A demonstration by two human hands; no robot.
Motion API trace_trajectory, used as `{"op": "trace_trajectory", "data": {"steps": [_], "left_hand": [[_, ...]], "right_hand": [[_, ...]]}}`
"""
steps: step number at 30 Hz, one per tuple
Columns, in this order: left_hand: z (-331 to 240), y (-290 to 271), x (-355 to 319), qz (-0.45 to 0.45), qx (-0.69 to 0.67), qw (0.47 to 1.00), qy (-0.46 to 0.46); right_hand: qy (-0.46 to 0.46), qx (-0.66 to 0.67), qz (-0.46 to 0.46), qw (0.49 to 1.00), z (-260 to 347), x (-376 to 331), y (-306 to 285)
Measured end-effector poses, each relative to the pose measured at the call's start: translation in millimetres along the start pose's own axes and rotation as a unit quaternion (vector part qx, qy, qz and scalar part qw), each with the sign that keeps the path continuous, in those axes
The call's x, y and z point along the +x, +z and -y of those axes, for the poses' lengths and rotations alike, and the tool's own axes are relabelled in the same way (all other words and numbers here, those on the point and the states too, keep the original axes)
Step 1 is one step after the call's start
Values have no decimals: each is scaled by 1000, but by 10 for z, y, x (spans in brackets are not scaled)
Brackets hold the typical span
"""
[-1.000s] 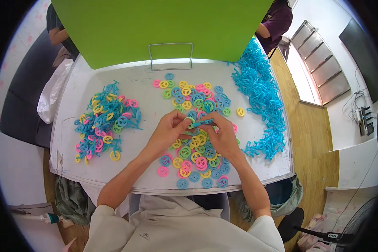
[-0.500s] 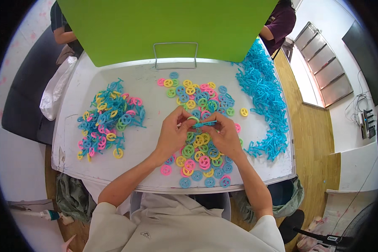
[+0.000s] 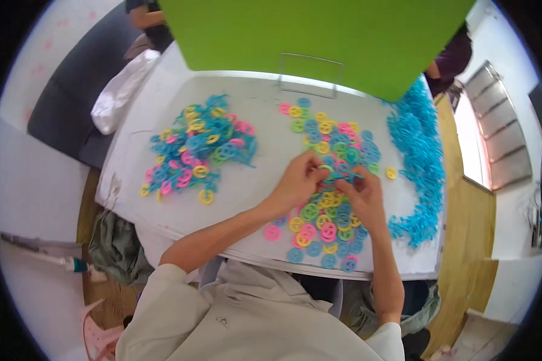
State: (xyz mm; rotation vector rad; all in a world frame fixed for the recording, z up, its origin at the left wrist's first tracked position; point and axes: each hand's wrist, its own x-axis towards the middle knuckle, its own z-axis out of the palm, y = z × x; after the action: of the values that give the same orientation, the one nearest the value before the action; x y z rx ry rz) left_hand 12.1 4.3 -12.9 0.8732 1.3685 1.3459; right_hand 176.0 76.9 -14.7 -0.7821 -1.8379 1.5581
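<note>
Over the middle of the table, my left hand [image 3: 296, 185] pinches a small green plastic wheel [image 3: 326, 168] between thumb and fingertips. My right hand [image 3: 367, 195] is closed on a thin blue plastic stick-like piece [image 3: 348, 177], its end close against the wheel. Whether the two are joined cannot be made out, since fingers cover part of them. Below both hands spreads a loose heap of plastic wheels [image 3: 328, 231] in pink, yellow, green and blue, each with an open spoked centre.
At the left lies a mixed pile of blue pieces with coloured wheels [image 3: 186, 159]. A long heap of blue stick pieces [image 3: 417, 162] runs along the right edge. A green panel [image 3: 319, 36] with a wire handle [image 3: 312, 75] stands at the back. Two people are partly visible behind it.
The whole view has tilted and swung, so the table and piles sit further right in the picture. My hands stay together over the wheels, still holding the green wheel and blue piece.
</note>
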Motion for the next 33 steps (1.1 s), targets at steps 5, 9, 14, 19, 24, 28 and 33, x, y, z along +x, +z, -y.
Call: {"op": "trace_trajectory", "data": {"steps": [5,9,14,19,24,28,33], "left_hand": [[-53,-12,-27,-1,-25,997,77],[-49,-101,-40,-25,59,987,149],[-96,-66,-47,-22,55,987,149],[-88,8,-83,-25,-8,989,148],[15,36,-80,-32,3,981,191],[58,1,-80,-30,40,976,214],[69,51,-97,-31,13,975,220]], "right_hand": [[30,69,-58,995,21,32,100],[45,-1,-88,995,105,55,158],[-12,-38,-73,997,135,52,88],[54,-26,-83,995,170,30,10],[56,100,-47,992,-9,47,-11],[131,263,-36,955,-39,37,30],[167,296,-72,938,-62,28,108]]}}
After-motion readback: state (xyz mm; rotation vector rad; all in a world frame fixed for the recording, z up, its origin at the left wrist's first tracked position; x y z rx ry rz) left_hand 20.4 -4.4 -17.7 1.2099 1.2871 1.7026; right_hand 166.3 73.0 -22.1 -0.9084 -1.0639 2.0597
